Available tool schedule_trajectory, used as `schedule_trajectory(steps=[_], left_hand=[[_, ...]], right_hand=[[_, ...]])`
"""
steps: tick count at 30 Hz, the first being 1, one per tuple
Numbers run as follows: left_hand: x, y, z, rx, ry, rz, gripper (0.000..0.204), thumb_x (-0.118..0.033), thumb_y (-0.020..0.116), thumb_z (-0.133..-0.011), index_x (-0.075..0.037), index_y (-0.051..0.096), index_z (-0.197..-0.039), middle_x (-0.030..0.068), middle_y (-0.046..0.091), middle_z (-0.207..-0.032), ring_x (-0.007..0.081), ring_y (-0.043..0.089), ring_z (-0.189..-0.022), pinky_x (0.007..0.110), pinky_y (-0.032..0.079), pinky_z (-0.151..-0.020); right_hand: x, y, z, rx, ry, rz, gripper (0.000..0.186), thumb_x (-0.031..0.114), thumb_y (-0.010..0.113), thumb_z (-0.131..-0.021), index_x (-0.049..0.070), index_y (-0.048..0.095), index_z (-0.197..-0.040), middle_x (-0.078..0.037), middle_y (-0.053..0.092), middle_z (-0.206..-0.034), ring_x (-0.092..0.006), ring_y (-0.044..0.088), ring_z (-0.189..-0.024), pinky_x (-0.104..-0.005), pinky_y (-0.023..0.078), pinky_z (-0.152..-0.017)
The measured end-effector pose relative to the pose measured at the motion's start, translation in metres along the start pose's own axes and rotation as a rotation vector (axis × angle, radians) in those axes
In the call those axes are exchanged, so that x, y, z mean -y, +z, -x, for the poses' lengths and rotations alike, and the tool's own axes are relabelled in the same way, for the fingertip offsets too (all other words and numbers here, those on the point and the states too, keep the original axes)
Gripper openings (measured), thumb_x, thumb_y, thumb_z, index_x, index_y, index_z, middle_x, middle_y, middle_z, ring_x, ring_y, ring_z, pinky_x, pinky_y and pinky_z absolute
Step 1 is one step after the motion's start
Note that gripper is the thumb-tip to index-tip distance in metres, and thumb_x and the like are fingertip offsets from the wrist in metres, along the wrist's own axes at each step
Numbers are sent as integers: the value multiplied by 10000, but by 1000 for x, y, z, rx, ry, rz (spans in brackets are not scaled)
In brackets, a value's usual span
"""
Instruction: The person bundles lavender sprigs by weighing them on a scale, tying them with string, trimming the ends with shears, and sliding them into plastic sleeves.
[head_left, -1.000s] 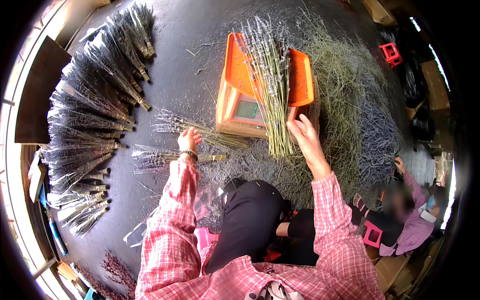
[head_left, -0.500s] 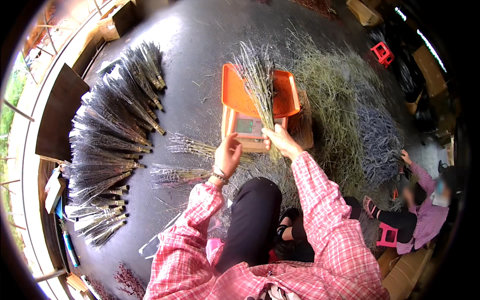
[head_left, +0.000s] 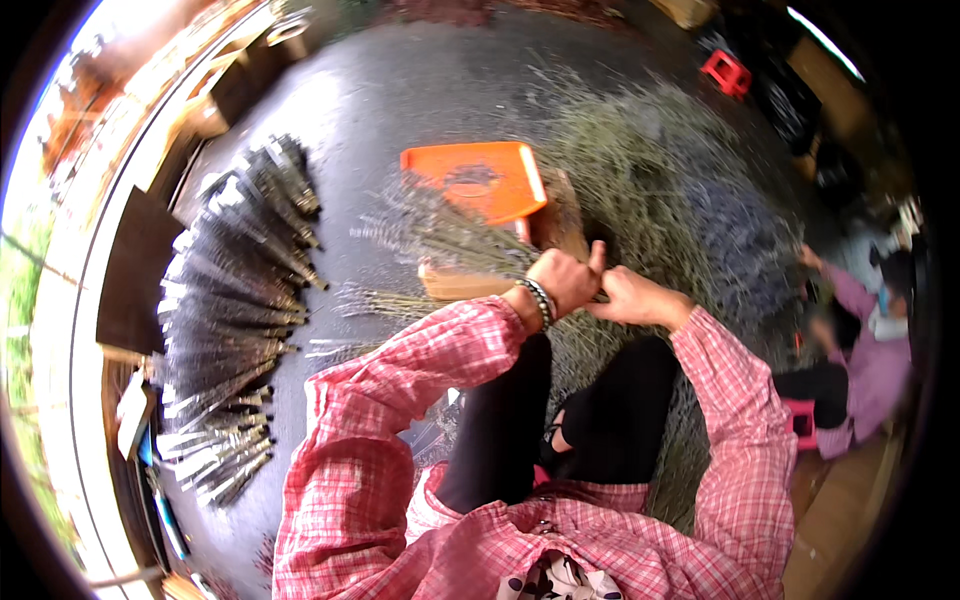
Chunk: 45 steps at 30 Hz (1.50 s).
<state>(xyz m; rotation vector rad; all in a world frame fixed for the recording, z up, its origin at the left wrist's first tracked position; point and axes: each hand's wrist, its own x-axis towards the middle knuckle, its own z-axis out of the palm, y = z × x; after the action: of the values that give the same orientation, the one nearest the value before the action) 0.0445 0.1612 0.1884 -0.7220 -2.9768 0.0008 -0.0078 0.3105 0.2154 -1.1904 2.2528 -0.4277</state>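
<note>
A loose bunch of dried lavender (head_left: pixel 440 232) lies sideways in the air in front of the scale, flower heads to the left. My left hand (head_left: pixel 566 280), with a beaded bracelet at its wrist, is closed round its stems. Against it, my right hand (head_left: pixel 642 298) is closed at the stem ends; its fingertips are partly hidden. Behind the bunch is a weighing scale with an orange tray (head_left: pixel 515 160), bits of plant lying in it. The scale rests on a wooden block (head_left: pixel 455 283), and the bunch covers its display.
Tied lavender bundles (head_left: pixel 235 290) form a curved row on the left. Smaller bunches (head_left: pixel 385 302) lie left of my knees. A large heap of loose stems (head_left: pixel 640 170) spreads at the right. Beyond it another person (head_left: pixel 870 350) sits on a pink stool. A red stool (head_left: pixel 727 74) stands far right.
The bunch has come off the scale's tray and tipped from upright to sideways. My left hand, open before, has closed on the stems. My right hand has moved to the right.
</note>
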Motion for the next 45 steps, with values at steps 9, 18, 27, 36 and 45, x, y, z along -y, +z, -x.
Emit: schedule_trajectory(steps=[9,18,27,36,45], left_hand=[[4,11,-18,31,-134,-60,133,-138,491,-797,-66,601,-780,130,631,-692,295,637,-663,412,502,-574],[23,0,5,433,-420,519,213,-274,557,-827,-93,665,-862,58,574,-524,156,567,-440,314,471,-482],[1,5,7,330,-320,687,204,-196,630,-804,-78,681,-963,-9,544,-533,69,470,-393,238,390,-375],[3,15,14,360,-406,586,286,-214,672,-745,-88,665,-1002,44,563,-565,106,496,-425,289,425,-433],[0,16,17,258,-387,580,338,-257,717,-700,2,613,-891,65,563,-579,147,508,-445,320,425,-445]], right_hand=[[-124,67,161,-694,496,253,592,176,672,-776,52,402,-1288,-179,416,-1279,-304,482,-1104,-395,392,-962],[-137,470,326,139,977,-1580,150,28,545,-765,75,654,-857,-44,541,-598,-135,517,-492,-295,434,-431],[-65,471,192,-147,748,-1852,112,50,540,-791,72,638,-840,-38,551,-605,-120,505,-478,-280,413,-417],[-68,490,248,-195,838,-1821,88,71,536,-817,70,623,-822,-33,561,-612,-106,494,-464,-265,392,-403],[-69,450,303,-633,772,-1620,90,93,531,-843,67,608,-805,-27,571,-619,-92,483,-450,-249,371,-389]])
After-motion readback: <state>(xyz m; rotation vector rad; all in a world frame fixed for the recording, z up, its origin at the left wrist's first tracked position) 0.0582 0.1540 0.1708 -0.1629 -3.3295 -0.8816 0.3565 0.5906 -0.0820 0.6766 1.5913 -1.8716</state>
